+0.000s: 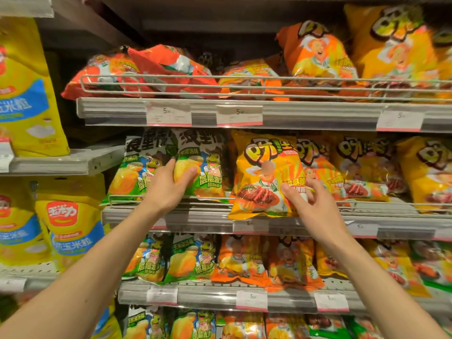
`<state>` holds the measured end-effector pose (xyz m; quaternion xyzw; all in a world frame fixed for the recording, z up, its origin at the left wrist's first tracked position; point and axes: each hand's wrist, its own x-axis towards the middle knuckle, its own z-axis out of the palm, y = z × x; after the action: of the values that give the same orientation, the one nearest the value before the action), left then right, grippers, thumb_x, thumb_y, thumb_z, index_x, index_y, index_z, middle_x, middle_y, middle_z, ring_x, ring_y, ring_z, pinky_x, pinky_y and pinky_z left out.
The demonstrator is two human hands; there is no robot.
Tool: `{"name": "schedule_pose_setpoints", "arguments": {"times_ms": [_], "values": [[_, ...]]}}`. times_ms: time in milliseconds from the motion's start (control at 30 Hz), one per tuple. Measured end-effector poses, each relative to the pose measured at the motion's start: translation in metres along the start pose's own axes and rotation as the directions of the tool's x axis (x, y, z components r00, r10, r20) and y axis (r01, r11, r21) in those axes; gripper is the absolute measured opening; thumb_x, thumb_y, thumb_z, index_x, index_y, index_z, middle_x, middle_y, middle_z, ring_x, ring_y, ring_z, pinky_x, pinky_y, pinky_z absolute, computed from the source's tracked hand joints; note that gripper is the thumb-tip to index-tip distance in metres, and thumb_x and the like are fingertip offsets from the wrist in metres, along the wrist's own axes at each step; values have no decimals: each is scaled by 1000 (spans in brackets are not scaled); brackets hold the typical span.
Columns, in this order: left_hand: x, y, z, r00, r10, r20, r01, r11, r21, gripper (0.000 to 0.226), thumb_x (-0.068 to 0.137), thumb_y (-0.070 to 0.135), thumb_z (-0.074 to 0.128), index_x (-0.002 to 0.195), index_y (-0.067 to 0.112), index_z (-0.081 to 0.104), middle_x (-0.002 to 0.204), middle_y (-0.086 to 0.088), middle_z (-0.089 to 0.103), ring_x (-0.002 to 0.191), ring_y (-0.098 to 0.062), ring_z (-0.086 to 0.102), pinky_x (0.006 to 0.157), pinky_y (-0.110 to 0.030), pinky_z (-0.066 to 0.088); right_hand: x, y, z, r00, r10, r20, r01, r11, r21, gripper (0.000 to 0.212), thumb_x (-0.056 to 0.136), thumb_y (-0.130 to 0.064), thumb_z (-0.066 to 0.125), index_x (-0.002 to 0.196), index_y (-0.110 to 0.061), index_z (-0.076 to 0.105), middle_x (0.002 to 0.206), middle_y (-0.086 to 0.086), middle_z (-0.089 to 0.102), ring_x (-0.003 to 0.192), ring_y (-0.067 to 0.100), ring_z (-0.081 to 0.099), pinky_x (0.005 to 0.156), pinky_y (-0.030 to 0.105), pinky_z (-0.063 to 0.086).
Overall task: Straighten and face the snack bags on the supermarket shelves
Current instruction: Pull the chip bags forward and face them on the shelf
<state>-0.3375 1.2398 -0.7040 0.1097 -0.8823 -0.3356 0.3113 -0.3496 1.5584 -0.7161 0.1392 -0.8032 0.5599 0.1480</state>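
Your left hand (171,184) lay on a green snack bag (203,167) on the middle shelf (200,216), with its fingers spread and bent a little over the front of the bag. Your right hand (310,201) pinched the lower right corner of a yellow snack bag (264,174). That bag stood upright, facing you, and its bottom hung out over the wire rail (146,198) at the shelf's front edge. More yellow bags (362,167) stood just beside it on the right.
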Motion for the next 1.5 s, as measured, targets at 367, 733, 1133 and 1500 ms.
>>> {"name": "schedule_pose_setpoints", "arguments": {"times_ms": [367,733,1133,1500], "values": [[-2,-11,15,985,123,120,-156,935,319,85,97,65,43,156,6,28,105,-17,66,99,-35,64,85,-46,53,3,5,0,999,-24,44,24,1000,-6,87,91,-62,57,159,-18,25,165,-2,28,149,16,31,106,28,29],[-33,7,21,959,276,-66,-226,883,411,65,97,40,60,150,6,41,149,-18,46,138,-35,40,114,-50,35,5,5,-23,992,-93,91,92,996,17,86,84,-76,58,151,-25,43,152,-16,45,140,7,42,113,31,36],[-55,127,136,825,543,159,-553,713,431,65,98,59,32,145,19,51,156,-15,41,145,-35,35,117,-51,27,2,62,-143,995,-24,-98,17,998,-67,96,70,-91,58,144,-31,52,145,-11,56,134,13,51,113,48,42],[-41,148,195,835,504,222,-546,703,456,76,97,69,11,162,29,16,168,-11,20,155,-32,18,124,-54,12,31,72,-190,975,-2,-220,-25,992,-122,23,98,-38,63,114,-29,50,91,-34,45,77,-26,52,67,-5,35]]}}
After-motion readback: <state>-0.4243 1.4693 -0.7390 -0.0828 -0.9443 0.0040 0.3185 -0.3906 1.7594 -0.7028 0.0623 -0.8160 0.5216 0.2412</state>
